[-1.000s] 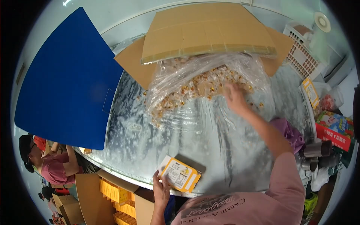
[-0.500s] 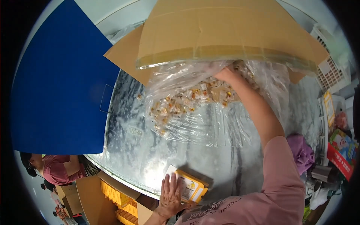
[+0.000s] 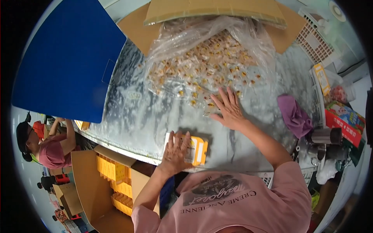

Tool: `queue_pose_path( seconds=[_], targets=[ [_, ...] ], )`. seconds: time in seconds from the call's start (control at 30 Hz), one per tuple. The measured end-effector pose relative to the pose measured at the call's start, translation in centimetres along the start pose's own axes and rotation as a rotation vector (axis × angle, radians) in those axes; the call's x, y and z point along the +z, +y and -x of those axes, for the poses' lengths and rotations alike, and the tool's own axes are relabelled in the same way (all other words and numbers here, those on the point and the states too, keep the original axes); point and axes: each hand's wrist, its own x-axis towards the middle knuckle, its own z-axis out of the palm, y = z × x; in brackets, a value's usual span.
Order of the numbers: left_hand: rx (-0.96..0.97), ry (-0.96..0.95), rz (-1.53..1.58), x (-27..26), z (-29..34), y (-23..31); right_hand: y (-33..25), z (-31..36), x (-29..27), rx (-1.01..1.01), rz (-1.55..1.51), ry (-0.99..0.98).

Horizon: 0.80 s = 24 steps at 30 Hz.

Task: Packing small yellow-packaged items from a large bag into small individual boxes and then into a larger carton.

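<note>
My left hand (image 3: 175, 154) lies over a small yellow and white carton (image 3: 200, 150) on the grey tabletop. Its fingers reach across the top and the thumb is at the near edge, holding the carton. A heap of small clear-wrapped pieces with yellow and dark marks (image 3: 210, 58) spreads out of a clear plastic bag (image 3: 261, 44). At the near edge of this heap is my right hand (image 3: 232, 112), palm down with fingers spread. Its fingertips touch or hover over the nearest pieces; contact is not clear.
A large cardboard box (image 3: 217, 8) opens toward me at the back. A blue panel (image 3: 66, 66) stands left. Below it, another cardboard box (image 3: 83, 186) holds yellow cartons (image 3: 110, 169). A purple cloth (image 3: 294, 116), metal cups (image 3: 324, 136) and a white basket (image 3: 314, 39) are right. A person (image 3: 56, 149) works at left.
My right hand has come out of the bag toward me and now lies at the heap's near edge, where more pieces are spread. My left hand stays on the carton. The view has shifted.
</note>
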Motion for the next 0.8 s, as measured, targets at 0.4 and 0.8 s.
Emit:
queue_pose_path(
  seconds=[0.4, 0.8],
  targets=[
    [-0.225, 0.42, 0.071, 4.2, 3.2, 0.5, 3.1, 14.3, -3.2, 0.43, -0.83, 0.35],
    [-0.256, 0.485, 0.053, 5.3, 4.3, 0.3, -4.5, 12.6, -2.4, -0.151, -0.337, 0.131]
  ],
)
